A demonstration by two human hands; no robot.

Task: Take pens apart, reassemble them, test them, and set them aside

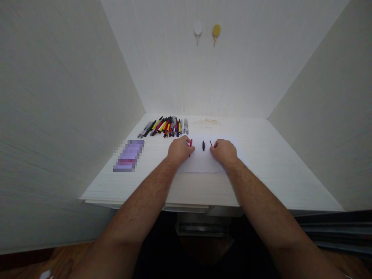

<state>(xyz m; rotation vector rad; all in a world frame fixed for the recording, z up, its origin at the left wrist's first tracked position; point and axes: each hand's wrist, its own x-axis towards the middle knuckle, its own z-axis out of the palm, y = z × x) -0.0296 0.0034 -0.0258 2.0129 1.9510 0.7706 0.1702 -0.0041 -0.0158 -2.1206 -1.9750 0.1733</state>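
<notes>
On a white sheet of paper (pixel 200 164), my left hand (pixel 178 150) pinches a red pen barrel (pixel 191 142) with a dark lower end, between thumb and fingers. My right hand (pixel 225 151) is closed on a thin dark pen refill (pixel 210 143), whose slim tip sticks out past the fingers. Between the two hands lies a short black pen part (pixel 204 145), touched by neither. The rest of the refill is hidden inside my right hand.
Many pens (pixel 165 127) in several colours lie bunched at the back left of the white desk (pixel 276 166). A purple pixelated rectangle (pixel 130 151) lies at the left. White hook (pixel 198 29) and yellow hook (pixel 216 31) are on the back wall; side panels flank the desk.
</notes>
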